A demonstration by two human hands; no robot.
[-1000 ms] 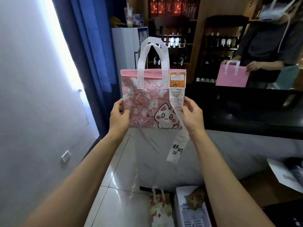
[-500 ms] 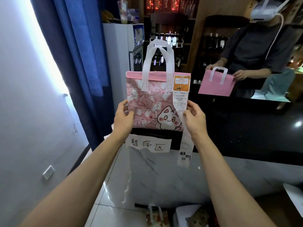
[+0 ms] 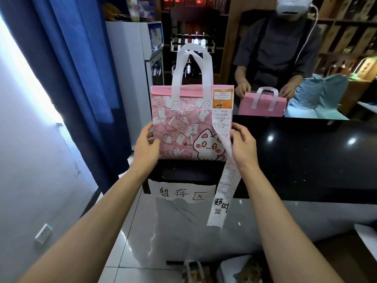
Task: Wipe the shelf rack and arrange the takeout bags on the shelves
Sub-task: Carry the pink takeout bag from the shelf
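A pink takeout bag [image 3: 183,127] with a cartoon cat, white handles and a long receipt [image 3: 222,180] hanging from its right side stands upright at the left end of the black counter top [image 3: 306,156]. My left hand [image 3: 145,146] grips its lower left edge. My right hand [image 3: 242,146] grips its lower right edge, over the receipt. A handwritten paper label [image 3: 181,194] is stuck to the counter's front edge just below the bag.
Across the counter a person holds a plain pink bag [image 3: 262,105] with both hands. A blue curtain [image 3: 81,68] and white fridge [image 3: 132,78] are at left. More bags [image 3: 193,271] and a box [image 3: 240,270] lie on the floor below.
The bag has moved forward and down from mid-air until its base meets the counter's left end. The person opposite lowered the plain pink bag onto the counter.
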